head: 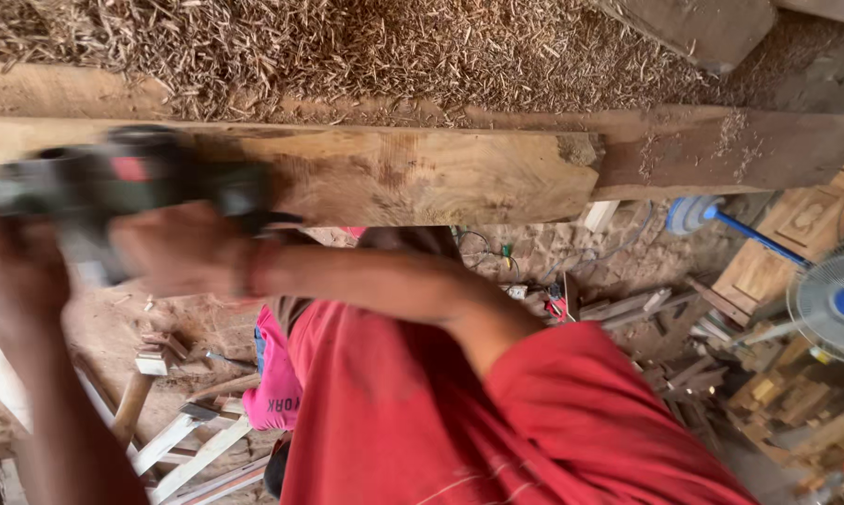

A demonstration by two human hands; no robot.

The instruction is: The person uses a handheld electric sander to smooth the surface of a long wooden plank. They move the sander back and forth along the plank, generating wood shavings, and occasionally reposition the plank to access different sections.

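Power tool [123, 187]: dark green-grey body with a red patch, blurred, probably a hand planer; it lies at the left end of the wooden plank [413, 173], against its pale planed face. Right hand [174, 248]: fingers wrapped tight around the tool's rear handle, forearm running back to a red sleeve [572, 393]. Left hand [11, 271]: at the tool's front end, heavily blurred; whether its fingers are clamped on the housing or only resting there cannot be told. Plank: long, rough-edged, spanning the view, darker toward its right end. Wood shavings [366, 47]: thick layer beyond the plank, some scattered on the plank's right end. Pink cloth [277, 374]: beside the red shirt, low in the view. Blue fan [838, 304]: at the right edge, near stacked timber offcuts [684, 365]. Hammer [137, 393]: on the dirt floor at lower left, among pale wooden slats [193, 449].
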